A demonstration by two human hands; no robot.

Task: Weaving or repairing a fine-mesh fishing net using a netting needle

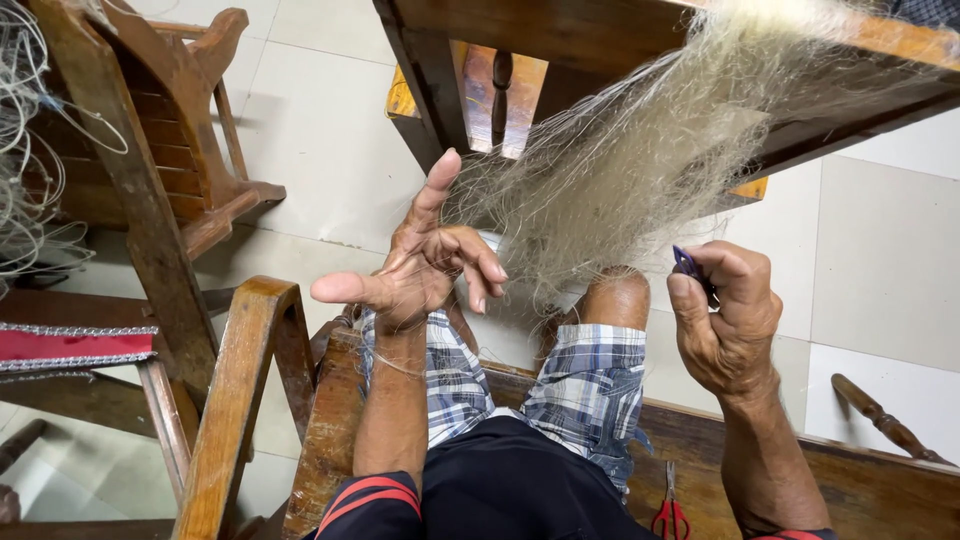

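Note:
A pale, fine-meshed fishing net [640, 170] hangs in a bundle from a dark wooden table [560, 30] down toward my knees. My left hand [420, 265] is raised in front of the net's lower left edge, fingers spread and curled, thin strands running across them. My right hand [725, 315] is closed on a small dark blue netting tool [688, 265] at the net's lower right. I sit on a wooden bench [880, 490] in checked shorts [590, 385].
Red-handled scissors [670, 515] lie on the bench beside my right thigh. A wooden chair [170, 150] stands at the left with coiled white line [25, 140] hanging by it. A wooden armrest [240, 380] is beside my left arm. Pale floor tiles [320, 130] lie beyond.

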